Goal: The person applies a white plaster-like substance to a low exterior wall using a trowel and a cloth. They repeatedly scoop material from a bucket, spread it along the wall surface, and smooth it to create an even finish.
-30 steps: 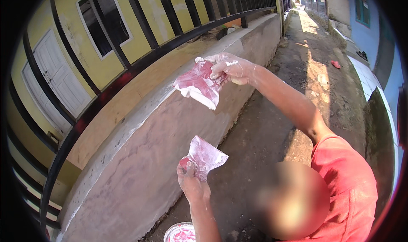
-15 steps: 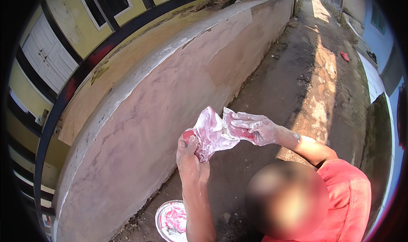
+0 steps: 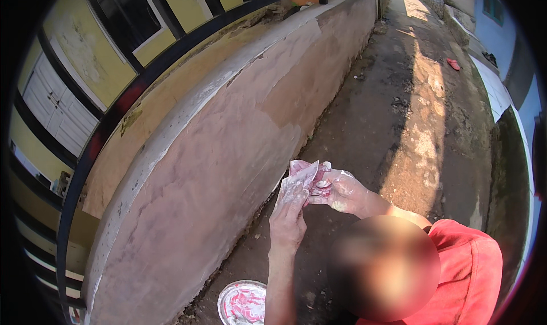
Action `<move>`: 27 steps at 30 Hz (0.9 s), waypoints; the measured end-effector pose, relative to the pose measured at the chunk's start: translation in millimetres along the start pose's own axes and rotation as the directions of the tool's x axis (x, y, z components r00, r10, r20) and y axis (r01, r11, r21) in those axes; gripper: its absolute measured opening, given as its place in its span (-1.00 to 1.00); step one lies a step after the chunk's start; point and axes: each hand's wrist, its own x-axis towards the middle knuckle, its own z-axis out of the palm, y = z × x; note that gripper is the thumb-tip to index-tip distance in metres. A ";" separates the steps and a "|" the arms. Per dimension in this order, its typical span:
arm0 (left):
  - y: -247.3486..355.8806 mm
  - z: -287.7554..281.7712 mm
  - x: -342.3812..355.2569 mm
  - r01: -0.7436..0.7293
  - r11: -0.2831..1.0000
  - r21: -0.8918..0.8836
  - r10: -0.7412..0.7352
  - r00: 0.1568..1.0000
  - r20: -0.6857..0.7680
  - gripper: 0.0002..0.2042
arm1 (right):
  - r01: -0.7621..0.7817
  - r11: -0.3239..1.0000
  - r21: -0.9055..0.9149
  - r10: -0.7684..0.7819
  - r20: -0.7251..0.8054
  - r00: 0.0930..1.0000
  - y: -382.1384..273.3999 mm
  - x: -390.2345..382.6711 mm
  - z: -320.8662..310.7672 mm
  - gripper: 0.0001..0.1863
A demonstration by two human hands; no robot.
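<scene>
Between my hands is a thin, bendy pink-and-white sheet, smeared with white paste. I cannot tell whether it is one folded sheet or two pieces pressed together. My left hand grips its near side, thumb and fingers closed on it, and a corner sticks up above. My right hand is closed on the pink, crumpled far end, and the fingertips are partly hidden. White paste coats the right fingers. Below, beside my left forearm, a round white container holds white and pink-red paste; the forearm covers its right side.
A low plastered wall runs along the left, with a dark metal railing and a yellow house beyond. The dark, rough path has a sunlit strip. A red sandal lies far up the path. A white tiled ledge borders the right.
My hands have come together; the left moved right and the sheet, spread wide before, is now bunched and folded between them. The view has shifted slightly.
</scene>
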 end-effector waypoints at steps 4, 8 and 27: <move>-11.4 -17.1 -9.8 0.343 0.936 -0.077 -0.349 0.933 -0.085 -0.74 | 0.081 0.992 -0.092 -0.083 -0.013 0.996 -48.3 14.8 4.8 -0.54; -10.7 -33.7 -15.8 0.516 0.835 -0.190 -0.550 0.785 -0.286 -0.73 | 0.594 0.627 -0.504 -0.638 0.105 0.763 -123.7 78.7 20.8 -0.52; -20.6 -41.7 -43.8 0.525 0.754 -0.394 -0.656 0.630 -0.416 -0.72 | 0.417 -0.356 -0.836 -0.866 0.463 0.189 -168.6 170.9 66.4 -0.36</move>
